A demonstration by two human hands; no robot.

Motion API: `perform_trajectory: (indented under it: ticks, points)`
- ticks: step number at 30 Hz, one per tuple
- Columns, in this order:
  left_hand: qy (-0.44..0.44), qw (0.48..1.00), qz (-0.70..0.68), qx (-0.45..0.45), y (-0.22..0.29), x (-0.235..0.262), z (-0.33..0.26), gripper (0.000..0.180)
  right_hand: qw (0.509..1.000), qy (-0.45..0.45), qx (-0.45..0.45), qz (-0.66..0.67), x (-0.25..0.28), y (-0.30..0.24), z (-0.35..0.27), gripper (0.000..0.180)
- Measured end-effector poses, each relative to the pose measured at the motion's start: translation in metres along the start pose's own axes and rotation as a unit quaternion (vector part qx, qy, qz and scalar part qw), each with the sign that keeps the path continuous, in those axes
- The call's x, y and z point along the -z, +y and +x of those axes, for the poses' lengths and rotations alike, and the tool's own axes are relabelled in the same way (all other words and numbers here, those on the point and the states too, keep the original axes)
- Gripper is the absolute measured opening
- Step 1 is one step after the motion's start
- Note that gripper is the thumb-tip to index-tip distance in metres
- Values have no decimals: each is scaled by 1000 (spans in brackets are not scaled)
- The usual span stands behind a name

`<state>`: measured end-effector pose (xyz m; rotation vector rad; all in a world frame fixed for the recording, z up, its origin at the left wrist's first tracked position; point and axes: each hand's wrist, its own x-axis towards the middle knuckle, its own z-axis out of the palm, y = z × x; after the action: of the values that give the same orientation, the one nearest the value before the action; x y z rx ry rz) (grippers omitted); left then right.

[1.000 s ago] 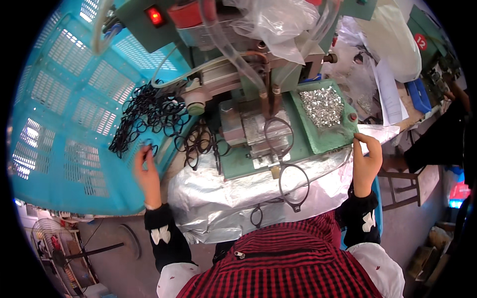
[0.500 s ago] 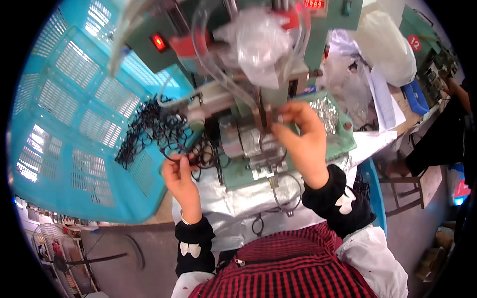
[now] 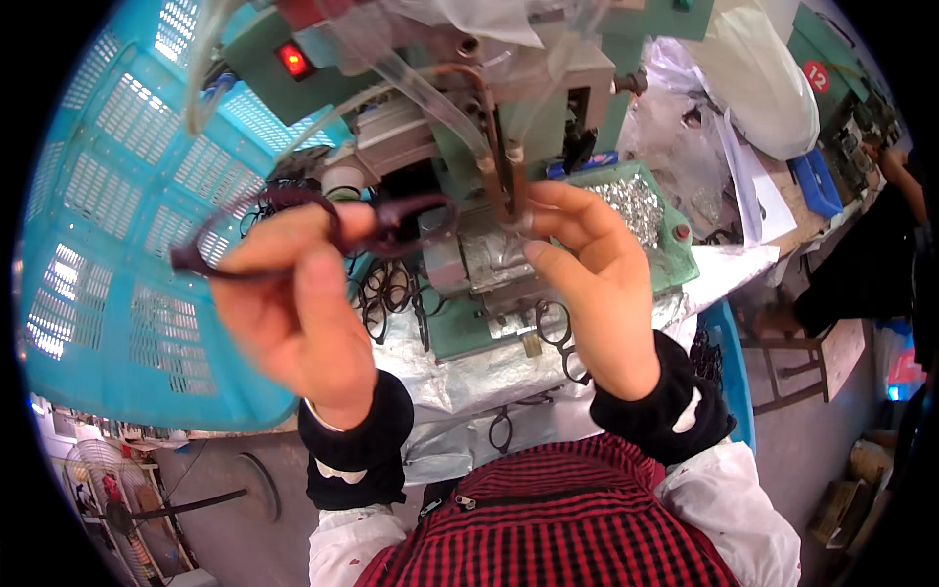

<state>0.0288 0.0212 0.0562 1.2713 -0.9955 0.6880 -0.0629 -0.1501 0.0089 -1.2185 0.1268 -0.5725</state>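
Note:
My left hand (image 3: 303, 313) is raised in front of the blue crate, its thumb and fingers closed on a dark eyeglass frame (image 3: 188, 258) without temples; motion blurs it slightly. My right hand (image 3: 602, 284) is at the green machine (image 3: 636, 64), thumb and fingertips pinched beside its copper-coloured electrode tips (image 3: 507, 191). Whatever small piece the right fingertips hold is hidden. Beneath them is a metal fixture (image 3: 499, 256). Another dark eyeglass frame (image 3: 558, 342) hangs at the front of the fixture, left of my right wrist.
A large blue perforated crate (image 3: 147, 313) stands at left. More dark frames (image 3: 386, 293) lie between it and the machine. A green tray (image 3: 675, 256) of small shiny metal parts sits at right. Foil (image 3: 440, 391) covers the table's front. At far right another person's arm (image 3: 902, 181) reaches another machine.
My left hand has lifted from the pile of frames toward me and slightly left, now holding up an eyeglass frame. My right hand stays pinched by the machine's tips. The view has shifted a little.

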Motion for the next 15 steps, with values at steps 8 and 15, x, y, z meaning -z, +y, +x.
perform_trajectory:
  ticks: [8,15]
  points:
    - [-276,915,133,-262,-12,-27,-59,24,904,202,93,-366,115,32,33,47]
    - [-251,927,128,-248,-21,-28,-74,23,729,70,112,-672,137,42,-6,24]
